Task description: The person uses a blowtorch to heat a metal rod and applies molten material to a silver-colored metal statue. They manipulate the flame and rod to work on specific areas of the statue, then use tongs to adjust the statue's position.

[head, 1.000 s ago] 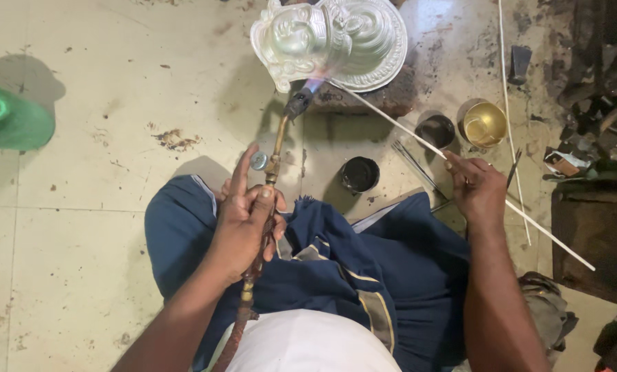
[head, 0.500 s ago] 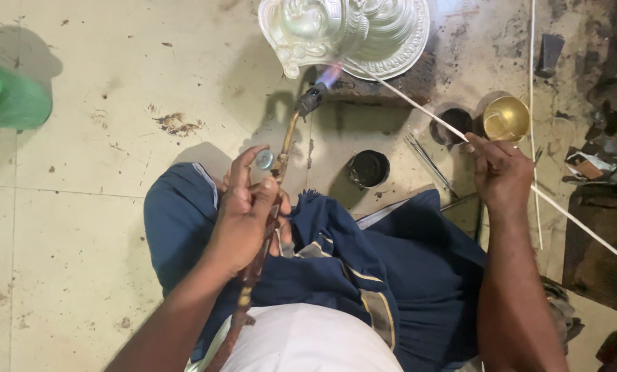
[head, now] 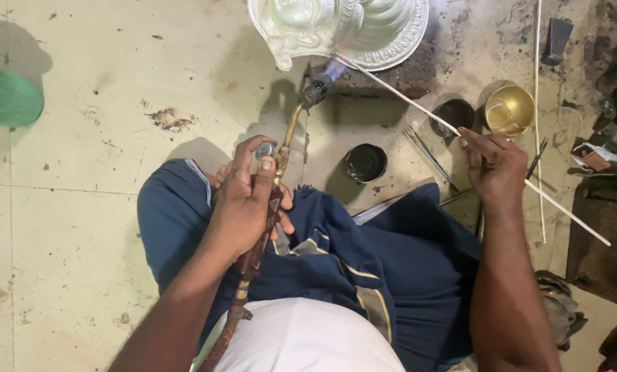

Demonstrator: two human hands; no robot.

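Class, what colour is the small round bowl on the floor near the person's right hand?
Shiny gold or brass: the bowl, beyond the right hand, shows best in the head view.

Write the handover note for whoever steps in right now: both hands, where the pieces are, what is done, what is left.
Left hand: gripping the gas torch, thumb by its valve knob; the blue flame is lit at the lower edge of the embossed silver metal piece.
Right hand: holding the long thin filler rod, its tip at the flame by the same edge.
The silver piece rests on a dark block. Black cup, a dark pot and a brass bowl stand on the floor nearby.
Done: flame and rod are at the joint.
Left: whether the joint is filled cannot be seen; check that edge.
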